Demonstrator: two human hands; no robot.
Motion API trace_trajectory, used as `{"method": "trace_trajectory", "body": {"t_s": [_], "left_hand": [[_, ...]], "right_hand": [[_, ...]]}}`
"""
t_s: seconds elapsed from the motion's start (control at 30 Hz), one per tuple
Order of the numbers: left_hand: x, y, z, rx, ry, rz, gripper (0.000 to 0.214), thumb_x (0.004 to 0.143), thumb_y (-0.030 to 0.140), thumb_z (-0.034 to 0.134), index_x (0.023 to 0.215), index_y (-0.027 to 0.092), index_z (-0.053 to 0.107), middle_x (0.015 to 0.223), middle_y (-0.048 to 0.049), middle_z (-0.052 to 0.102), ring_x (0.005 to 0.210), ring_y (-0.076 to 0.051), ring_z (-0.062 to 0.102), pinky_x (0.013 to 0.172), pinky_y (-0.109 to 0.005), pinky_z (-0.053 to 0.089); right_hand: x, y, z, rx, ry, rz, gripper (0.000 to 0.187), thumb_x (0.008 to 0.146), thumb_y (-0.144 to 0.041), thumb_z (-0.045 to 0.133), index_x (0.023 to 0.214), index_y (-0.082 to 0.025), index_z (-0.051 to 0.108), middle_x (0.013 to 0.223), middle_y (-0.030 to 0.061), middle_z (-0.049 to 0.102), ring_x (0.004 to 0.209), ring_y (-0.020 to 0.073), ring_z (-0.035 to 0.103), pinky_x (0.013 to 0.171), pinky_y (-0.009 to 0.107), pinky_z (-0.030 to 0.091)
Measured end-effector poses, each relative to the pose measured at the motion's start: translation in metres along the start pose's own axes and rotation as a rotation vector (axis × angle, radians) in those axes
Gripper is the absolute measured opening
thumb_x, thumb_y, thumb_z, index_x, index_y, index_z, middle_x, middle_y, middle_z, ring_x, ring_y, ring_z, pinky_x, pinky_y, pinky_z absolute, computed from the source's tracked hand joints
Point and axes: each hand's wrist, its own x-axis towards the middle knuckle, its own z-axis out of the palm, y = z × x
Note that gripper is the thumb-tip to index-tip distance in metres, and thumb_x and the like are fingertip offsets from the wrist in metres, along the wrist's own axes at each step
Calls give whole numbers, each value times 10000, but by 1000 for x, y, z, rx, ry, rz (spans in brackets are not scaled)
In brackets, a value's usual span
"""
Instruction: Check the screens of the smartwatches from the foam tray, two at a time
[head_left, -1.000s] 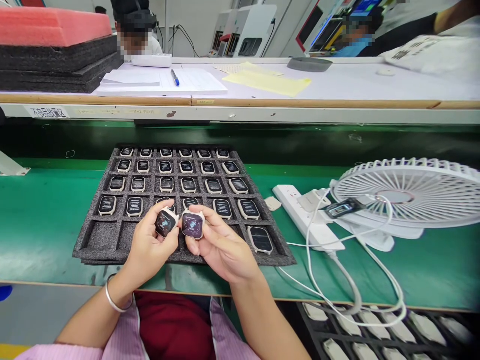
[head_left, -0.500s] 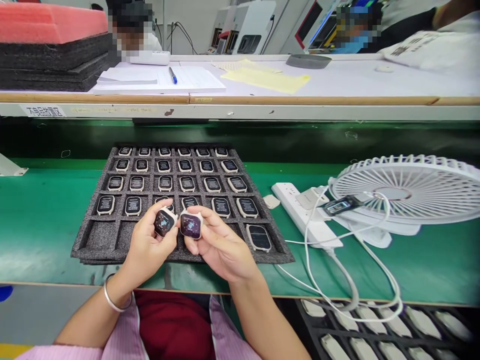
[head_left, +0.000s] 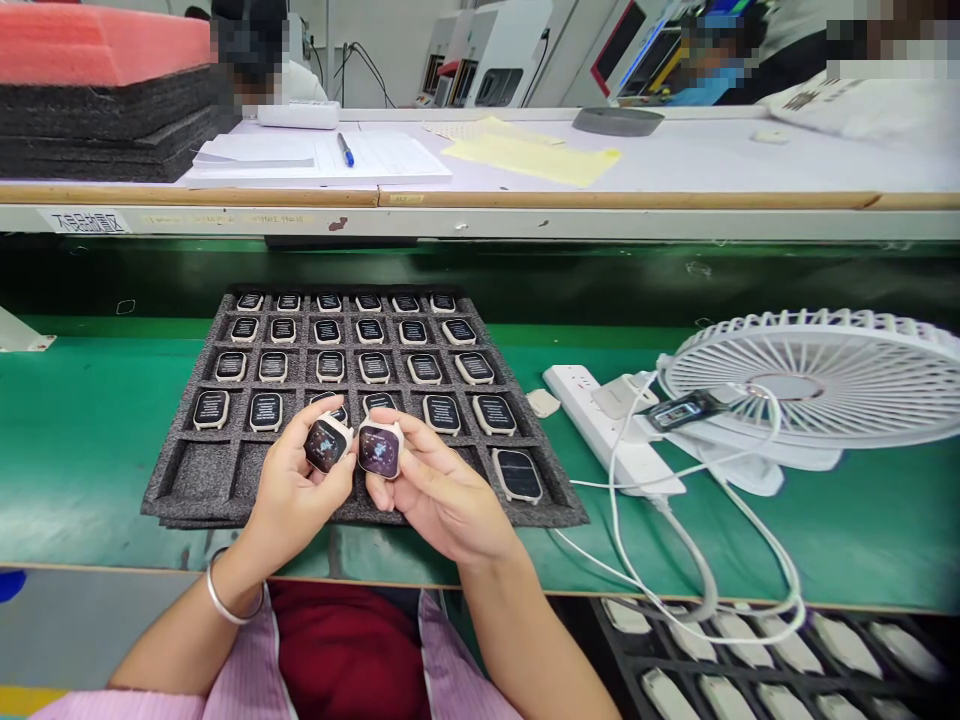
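L hand (head_left: 289, 495) pinches a small watch body (head_left: 327, 444), lit screen up, centre-left of frame. R hand (head_left: 442, 500) grips a second watch body (head_left: 380, 449) just beside it, the two nearly touching. Both held over the near edge of a dark foam tray (head_left: 187, 480) on the green bench (head_left: 82, 440); tray rows filled w/ more watch bodies. White fan (head_left: 817, 385), power strip (head_left: 611, 430) & white cables (head_left: 675, 580) at right.

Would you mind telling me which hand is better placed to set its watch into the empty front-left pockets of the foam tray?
Probably the left hand: its watch hovers nearest the empty pockets of the foam tray.
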Motion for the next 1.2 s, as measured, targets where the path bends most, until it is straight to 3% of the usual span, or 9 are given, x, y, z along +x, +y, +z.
{"method": "trace_trajectory", "body": {"t_s": [0.17, 0.33, 0.43, 0.57, 0.83, 1.2], "left_hand": [[0, 0, -1, 66, -15, 30, 392, 791, 241, 698, 1177, 180, 662, 822, -1, 633, 659, -110, 561, 618, -213, 489], [2, -3, -3, -102, -3, -14, 554, 782, 250, 736, 1311, 170, 588, 991, -40, 662, 864, -148, 647, 783, -251, 542], [2, -4, -8, -208, -61, -55, 709, 801, 283, 746, 1451, 170, 485, 1040, -57, 667, 769, -115, 615, 686, -226, 531], [-1, -4, -14, -320, -119, -55, 724, 875, 359, 704, 1520, 199, 419, 1053, -58, 661, 618, -70, 550, 578, -220, 508], [-4, -7, -11, -407, -142, -27, 495, 885, 288, 690, 1355, 210, 557, 1114, -69, 674, 626, -85, 660, 606, -249, 588], [-4, -6, -10, -344, -133, -34, 352, 851, 204, 654, 1187, 175, 555, 1028, -49, 685, 567, -83, 665, 561, -239, 595]], "right_hand": [[0, 0, 0, -36, 8, -44, 315, 853, -386, 779, 1137, -268, 709, 908, 9, 603, 636, 120, 530, 614, 295, 432], [3, -2, 3, 45, 59, 1, 452, 865, -344, 758, 1293, -273, 632, 988, 43, 708, 701, 147, 616, 649, 298, 462], [6, -3, 5, 72, 133, -24, 451, 876, -346, 737, 1297, -253, 604, 1021, 71, 745, 709, 155, 626, 655, 299, 471], [7, -6, 7, 23, 191, -95, 338, 854, -342, 766, 1156, -243, 648, 1036, 46, 728, 629, 102, 574, 594, 257, 436], [5, -5, 6, -126, 141, -98, 452, 868, -300, 721, 1294, -263, 577, 963, 15, 683, 697, 137, 649, 653, 293, 508], [4, 0, 5, -231, 154, -148, 330, 830, -207, 698, 1143, -236, 598, 969, 8, 699, 615, 101, 647, 588, 256, 492]]}}
